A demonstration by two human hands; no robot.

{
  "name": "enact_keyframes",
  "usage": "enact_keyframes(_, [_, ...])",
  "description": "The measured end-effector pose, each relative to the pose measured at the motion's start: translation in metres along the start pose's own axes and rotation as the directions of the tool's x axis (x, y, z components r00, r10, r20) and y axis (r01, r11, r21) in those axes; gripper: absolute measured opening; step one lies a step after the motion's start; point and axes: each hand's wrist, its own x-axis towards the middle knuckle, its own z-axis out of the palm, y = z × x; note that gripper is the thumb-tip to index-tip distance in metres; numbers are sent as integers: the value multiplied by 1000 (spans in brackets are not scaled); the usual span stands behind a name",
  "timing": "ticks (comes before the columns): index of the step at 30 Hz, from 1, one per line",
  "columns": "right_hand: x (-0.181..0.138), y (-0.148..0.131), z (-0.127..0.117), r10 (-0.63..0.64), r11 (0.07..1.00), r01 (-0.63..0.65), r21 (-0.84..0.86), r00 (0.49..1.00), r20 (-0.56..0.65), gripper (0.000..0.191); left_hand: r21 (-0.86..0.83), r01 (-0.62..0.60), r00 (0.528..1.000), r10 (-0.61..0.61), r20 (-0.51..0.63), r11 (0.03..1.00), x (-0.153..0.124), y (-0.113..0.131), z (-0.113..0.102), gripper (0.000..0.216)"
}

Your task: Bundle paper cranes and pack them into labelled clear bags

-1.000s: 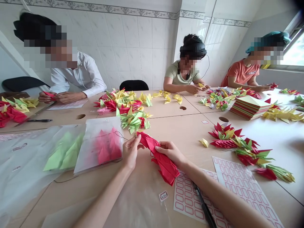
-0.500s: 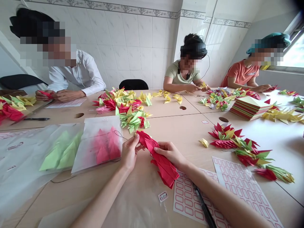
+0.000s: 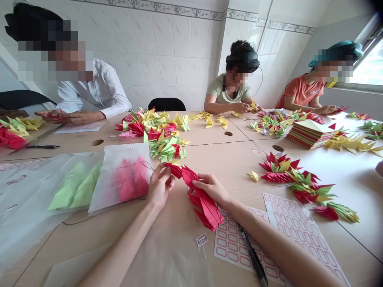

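A string of red origami cranes [image 3: 208, 208] hangs slanting between my two hands over the table. My left hand [image 3: 158, 187] is closed, its thumb and fingers pinching the top red crane [image 3: 173, 169]. A thin dark cord loop [image 3: 146, 164] sticks out beyond those fingers. Lower down, my right hand [image 3: 211, 189] grips the stacked cranes from the right side, and their lower end dangles below it. A small gap shows between the top crane and the stack. Just behind my hands lies a pile of green cranes [image 3: 167, 147].
Plastic bags hold green cranes [image 3: 74, 187] and pink cranes [image 3: 131, 179] at left. Label sheets [image 3: 299, 227] and a black pen [image 3: 253, 255] lie near my right forearm. Crane strings [image 3: 309, 187] and a paper stack [image 3: 311, 134] are at right. Three people sit opposite.
My left hand has moved slightly left with the top red crane, opening a gap from the stack in my right hand. The view has shifted a little.
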Motion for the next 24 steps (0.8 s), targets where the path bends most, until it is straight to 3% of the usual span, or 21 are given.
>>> enact_keyframes(9, [0, 0, -1, 15, 1000, -15, 23, 1000, 13, 30, -242, 212, 971, -178, 158, 947, -4, 10, 2, 34])
enact_keyframes(15, [2, 2, -5, 40, 999, -40, 13, 999, -30, 28, -80, 145, 977, -130, 169, 986, -5, 7, 3, 42])
enact_keyframes(24, [2, 0, -4, 47, 999, -44, 26, 991, -124, 17, -64, 63, 994, -57, 92, 996, 3, 4, -1, 43])
